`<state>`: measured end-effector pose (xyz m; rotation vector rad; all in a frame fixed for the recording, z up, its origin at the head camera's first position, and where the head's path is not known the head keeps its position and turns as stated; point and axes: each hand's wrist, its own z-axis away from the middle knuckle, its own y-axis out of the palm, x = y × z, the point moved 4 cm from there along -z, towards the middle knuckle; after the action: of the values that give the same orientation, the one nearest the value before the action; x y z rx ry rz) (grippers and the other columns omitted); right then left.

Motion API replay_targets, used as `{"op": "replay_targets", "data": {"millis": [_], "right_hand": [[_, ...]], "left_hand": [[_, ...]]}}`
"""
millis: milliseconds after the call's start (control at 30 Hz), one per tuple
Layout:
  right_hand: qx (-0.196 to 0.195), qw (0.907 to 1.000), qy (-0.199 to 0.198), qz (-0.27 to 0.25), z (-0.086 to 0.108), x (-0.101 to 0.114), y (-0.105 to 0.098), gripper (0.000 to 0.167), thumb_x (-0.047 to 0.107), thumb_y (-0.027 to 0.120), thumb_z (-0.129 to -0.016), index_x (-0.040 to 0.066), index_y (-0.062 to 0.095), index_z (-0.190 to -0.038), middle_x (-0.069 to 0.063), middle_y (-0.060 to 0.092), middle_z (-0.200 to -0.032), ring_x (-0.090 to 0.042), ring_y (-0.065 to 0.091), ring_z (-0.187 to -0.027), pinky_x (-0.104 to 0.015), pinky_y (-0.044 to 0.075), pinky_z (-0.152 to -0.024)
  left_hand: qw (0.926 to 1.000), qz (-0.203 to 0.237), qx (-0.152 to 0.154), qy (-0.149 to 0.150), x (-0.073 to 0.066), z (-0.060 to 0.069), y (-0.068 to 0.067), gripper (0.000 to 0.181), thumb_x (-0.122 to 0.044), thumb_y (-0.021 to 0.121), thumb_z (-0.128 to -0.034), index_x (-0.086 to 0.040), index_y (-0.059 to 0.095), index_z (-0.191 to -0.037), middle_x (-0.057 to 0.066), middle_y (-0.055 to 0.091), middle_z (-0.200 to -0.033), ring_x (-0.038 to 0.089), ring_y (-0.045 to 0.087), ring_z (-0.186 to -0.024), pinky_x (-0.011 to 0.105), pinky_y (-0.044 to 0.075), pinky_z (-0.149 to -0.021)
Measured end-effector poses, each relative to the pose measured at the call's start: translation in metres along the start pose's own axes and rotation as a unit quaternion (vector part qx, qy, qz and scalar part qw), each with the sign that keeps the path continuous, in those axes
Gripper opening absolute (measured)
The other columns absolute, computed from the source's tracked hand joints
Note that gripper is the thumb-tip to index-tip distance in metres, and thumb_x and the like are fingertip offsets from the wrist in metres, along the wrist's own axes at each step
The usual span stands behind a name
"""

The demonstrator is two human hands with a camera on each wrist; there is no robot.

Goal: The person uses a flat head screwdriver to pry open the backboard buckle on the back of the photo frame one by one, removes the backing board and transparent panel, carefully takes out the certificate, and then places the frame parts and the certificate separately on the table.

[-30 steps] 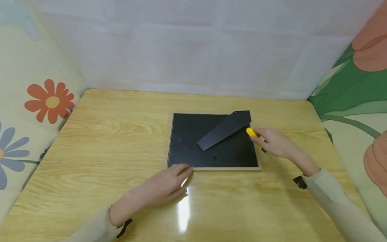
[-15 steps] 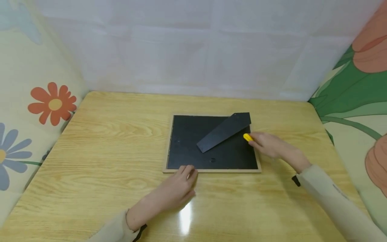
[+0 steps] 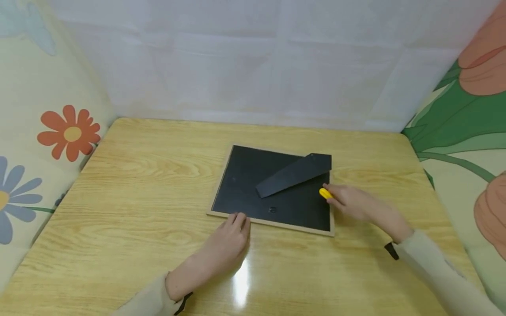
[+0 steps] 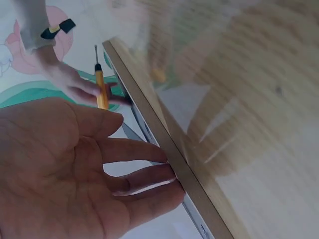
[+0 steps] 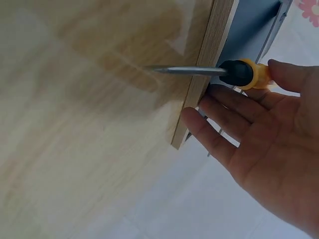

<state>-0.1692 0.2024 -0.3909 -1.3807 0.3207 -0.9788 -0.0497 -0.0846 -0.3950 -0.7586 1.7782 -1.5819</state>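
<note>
Right grip (image 3: 352, 202) pinches a screwdriver (image 3: 326, 193); left grip (image 3: 227, 241), fingers extended, touches the frame (image 3: 294, 208) ahead. Apparently positioning; next likely calls for steadying.

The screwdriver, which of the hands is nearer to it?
Right. The right hand holds the screwdriver by its yellow handle; the left hand is away from it, touching the near edge of the black-backed frame.

wood-grain table (image 3: 158, 175), white backdrop (image 3: 253, 66), red flower (image 3: 72, 134)
</note>
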Motion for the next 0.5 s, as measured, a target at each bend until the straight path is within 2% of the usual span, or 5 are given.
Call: {"op": "replay_targets", "data": {"millis": [167,233,433,500], "right_hand": [[-0.013,0.9998,-0.012,0.005,0.021,0.018,0.011,0.044,0.016,0.051,-0.101,-0.012,0.047,-0.135,-0.029,0.05,-0.134,-0.042,0.049,-0.122,-0.054,0.043,-0.099],[-0.013,0.9999,-0.008,0.001,0.029,0.027,0.015,0.043,0.016,0.053,-0.1,-0.011,0.049,-0.133,-0.028,0.055,-0.129,-0.04,0.054,-0.117,-0.052,0.046,-0.095],[0.019,0.9993,-0.009,-0.031,0.046,0.057,0.027,0.044,0.021,0.052,-0.101,-0.009,0.052,-0.133,-0.022,0.061,-0.119,-0.031,0.059,-0.107,-0.046,0.051,-0.087],[0.034,0.9982,-0.011,-0.047,0.05,0.067,0.03,0.045,0.024,0.051,-0.101,-0.008,0.052,-0.134,-0.02,0.06,-0.12,-0.029,0.059,-0.107,-0.045,0.052,-0.086]], "left_hand": [[0.9996,0.014,-0.023,-0.007,0.011,0.0,-0.004,0.041,-0.006,0.062,-0.0832,0.022,0.056,-0.113,0.028,0.051,-0.104,0.041,0.053,-0.101,0.045,0.05,-0.093],[0.9995,0.013,-0.023,-0.015,0.016,0.001,-0.005,0.042,-0.005,0.063,-0.0824,0.023,0.055,-0.113,0.03,0.05,-0.107,0.042,0.053,-0.103,0.045,0.049,-0.094],[0.9969,0.023,0.022,-0.072,0.037,0.002,-0.008,0.053,0.001,0.068,-0.08,0.024,0.048,-0.123,0.043,0.04,-0.128,0.051,0.045,-0.119,0.044,0.05,-0.093],[0.9961,0.025,0.031,-0.079,0.044,0.0,-0.009,0.053,0.002,0.067,-0.0805,0.024,0.047,-0.125,0.045,0.038,-0.131,0.053,0.043,-0.121,0.046,0.049,-0.094]]}}
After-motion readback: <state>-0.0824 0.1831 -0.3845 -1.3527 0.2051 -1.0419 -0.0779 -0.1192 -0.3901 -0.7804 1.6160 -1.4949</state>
